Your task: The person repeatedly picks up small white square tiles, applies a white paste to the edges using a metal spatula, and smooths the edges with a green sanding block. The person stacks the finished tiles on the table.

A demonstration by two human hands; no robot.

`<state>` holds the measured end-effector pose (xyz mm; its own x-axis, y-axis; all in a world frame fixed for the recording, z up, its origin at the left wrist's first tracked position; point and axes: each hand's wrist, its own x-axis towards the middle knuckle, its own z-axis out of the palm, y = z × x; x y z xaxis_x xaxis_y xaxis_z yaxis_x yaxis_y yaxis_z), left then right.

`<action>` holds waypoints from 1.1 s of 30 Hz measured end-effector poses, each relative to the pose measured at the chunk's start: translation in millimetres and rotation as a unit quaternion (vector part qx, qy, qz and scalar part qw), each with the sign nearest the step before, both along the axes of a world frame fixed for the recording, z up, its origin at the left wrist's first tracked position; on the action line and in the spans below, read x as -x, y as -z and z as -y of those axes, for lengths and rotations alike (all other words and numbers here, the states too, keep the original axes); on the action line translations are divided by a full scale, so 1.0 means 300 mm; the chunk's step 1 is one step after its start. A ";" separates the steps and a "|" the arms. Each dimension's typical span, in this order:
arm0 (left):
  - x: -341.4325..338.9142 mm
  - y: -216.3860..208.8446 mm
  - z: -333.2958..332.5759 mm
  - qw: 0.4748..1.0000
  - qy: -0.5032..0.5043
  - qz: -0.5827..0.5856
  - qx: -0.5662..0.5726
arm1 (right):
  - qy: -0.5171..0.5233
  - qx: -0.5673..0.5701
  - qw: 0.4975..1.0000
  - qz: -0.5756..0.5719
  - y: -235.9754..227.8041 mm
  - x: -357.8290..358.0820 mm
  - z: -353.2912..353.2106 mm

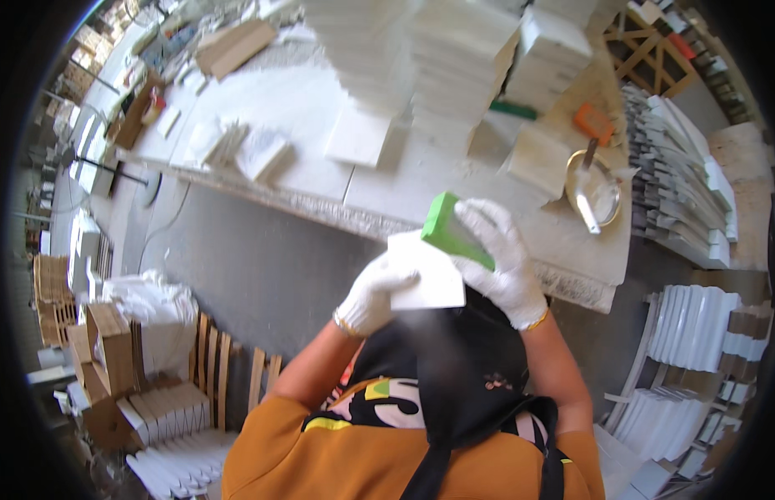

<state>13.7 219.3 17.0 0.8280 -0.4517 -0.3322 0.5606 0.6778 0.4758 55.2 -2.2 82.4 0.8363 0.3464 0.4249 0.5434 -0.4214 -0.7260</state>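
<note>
My left hand (373, 292), in a white knit glove, is closed on the left edge of a white tile (429, 279). The tile is held tilted in front of my dark apron. My right hand (506, 258), gloved the same way, grips a green sanding block (446, 223). That block lies right against the tile's upper right edge; whether they touch I cannot tell. A faint haze like dust hangs below the tile. Both hands are at the near edge of the stone-topped table (321, 200).
Tall stacks of white tiles (454, 67) stand on the table beyond my hands. To the right are a bowl (604, 200) with a white-handled tool and an orange block (593, 123). Piled tiles (692, 325) stand at the far right. Cartons (108, 350) and wooden slats (208, 358) stand at the left.
</note>
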 end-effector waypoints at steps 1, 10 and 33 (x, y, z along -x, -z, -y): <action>-0.003 -0.019 0.005 1.000 -0.012 -0.003 -0.005 | -0.002 0.016 1.000 0.011 -0.006 0.006 0.006; -0.017 -0.052 0.059 0.995 0.002 -0.004 -0.096 | 0.044 0.030 0.998 0.036 -0.028 0.090 0.049; 0.015 -0.109 0.128 0.996 0.025 -0.004 -0.090 | 0.080 0.011 0.995 0.059 0.023 0.142 0.143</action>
<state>9.2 180.9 49.6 0.8031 -0.4252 -0.4175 0.5957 0.5529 0.5827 12.7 -45.0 75.4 0.8268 0.2230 0.5164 0.5482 -0.5251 -0.6510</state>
